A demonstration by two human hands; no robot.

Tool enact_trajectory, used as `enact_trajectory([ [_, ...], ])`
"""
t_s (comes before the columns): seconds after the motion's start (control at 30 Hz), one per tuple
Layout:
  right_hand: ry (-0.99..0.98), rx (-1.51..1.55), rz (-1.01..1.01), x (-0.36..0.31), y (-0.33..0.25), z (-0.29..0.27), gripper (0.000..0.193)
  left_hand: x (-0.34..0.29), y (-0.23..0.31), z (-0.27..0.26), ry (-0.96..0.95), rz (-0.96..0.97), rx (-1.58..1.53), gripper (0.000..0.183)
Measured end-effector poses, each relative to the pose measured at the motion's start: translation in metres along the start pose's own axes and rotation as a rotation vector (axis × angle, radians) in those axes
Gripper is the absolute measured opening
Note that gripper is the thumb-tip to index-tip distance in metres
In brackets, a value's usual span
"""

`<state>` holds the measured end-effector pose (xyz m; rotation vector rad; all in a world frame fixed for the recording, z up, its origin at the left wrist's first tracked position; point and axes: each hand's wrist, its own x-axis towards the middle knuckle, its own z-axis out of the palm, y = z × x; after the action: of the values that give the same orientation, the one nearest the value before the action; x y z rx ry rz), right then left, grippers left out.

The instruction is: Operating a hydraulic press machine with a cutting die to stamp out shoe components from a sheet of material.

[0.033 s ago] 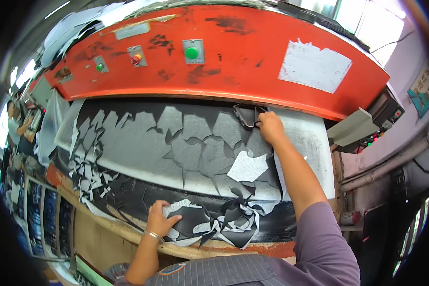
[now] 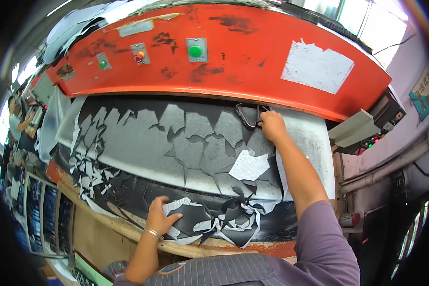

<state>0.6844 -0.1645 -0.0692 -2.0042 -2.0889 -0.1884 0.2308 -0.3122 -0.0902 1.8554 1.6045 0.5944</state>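
My right hand (image 2: 272,126) is closed on a dark metal cutting die (image 2: 244,117) at the far right of the bed, just under the machine's front edge. Beneath it lies a black sheet (image 2: 124,138) with a greyish face, cut through with several angular outlines. A loose white cut piece (image 2: 249,165) rests on the sheet, nearer me than the die. My left hand (image 2: 159,219), thumb and fingers apart, is at the left side of a stack of black and white cut pieces (image 2: 188,214) on the near ledge. Whether its fingers touch the stack is hard to tell.
A red press beam (image 2: 243,62) with green and red buttons (image 2: 195,51) spans the far side, low over the bed. Scraps lie heaped at the left (image 2: 93,178) and beside the stack (image 2: 238,221). A grey control box (image 2: 355,128) stands at the right.
The view has shifted slightly. The fingers of my left hand look a little straighter, and the die has turned slightly in my right hand.
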Motion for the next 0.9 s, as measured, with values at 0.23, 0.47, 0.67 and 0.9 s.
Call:
enact_trajectory([
  [0.23, 0.068, 0.325, 0.008, -0.058, -0.027, -0.068, 0.016, 0.008, 0.002, -0.031, -0.465, -0.031, -0.028, 0.045],
  [0.47, 0.015, 1.558, 0.481, -0.218, -0.028, -0.081, 0.023, -0.012, -0.002, -0.063, -0.351, 0.251, -0.285, 0.024],
  [0.67, -0.081, 1.661, 0.497, -0.289, -0.086, -0.088, 0.018, -0.006, 0.023, -0.057, -0.692, 0.241, -0.468, 0.019],
  [0.9, -0.418, 0.631, -0.293, -0.310, -0.134, -0.091, 0.012, -0.014, 0.021, 0.002, -0.412, 0.314, 0.277, 0.025],
])
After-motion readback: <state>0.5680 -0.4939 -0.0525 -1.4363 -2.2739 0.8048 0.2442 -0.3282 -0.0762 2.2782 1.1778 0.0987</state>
